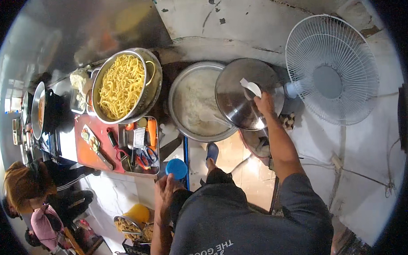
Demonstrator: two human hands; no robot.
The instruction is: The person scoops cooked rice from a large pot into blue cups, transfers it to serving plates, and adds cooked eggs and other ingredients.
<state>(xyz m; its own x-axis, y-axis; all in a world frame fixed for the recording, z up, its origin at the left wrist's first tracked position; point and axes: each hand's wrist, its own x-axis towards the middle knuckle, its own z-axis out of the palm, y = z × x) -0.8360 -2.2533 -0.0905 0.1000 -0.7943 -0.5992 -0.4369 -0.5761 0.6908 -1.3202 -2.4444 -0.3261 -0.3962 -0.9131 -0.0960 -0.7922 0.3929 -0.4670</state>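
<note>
My right hand [266,104] grips the pale handle [254,88] of a round metal lid [237,102]. The lid covers the right part of a wide metal pot [176,120]; whether it rests on the rim I cannot tell. Inside the pot is a pale, cloudy content [194,94], and a whitish spoon or ladle [211,117] reaches into it, partly hidden by the lid. My left hand [164,188] holds a round blue object [176,168], perhaps a cup or cap, near the tray's lower right corner.
Yellow noodles [121,86] fill a colander [154,95] left of the pot. A knife [104,160] lies on a red cutting board [87,153]; scissors [149,156] and a carrot [152,131] lie in a metal tray [158,142]. A fan [330,79] stands right. People [29,191] are at left.
</note>
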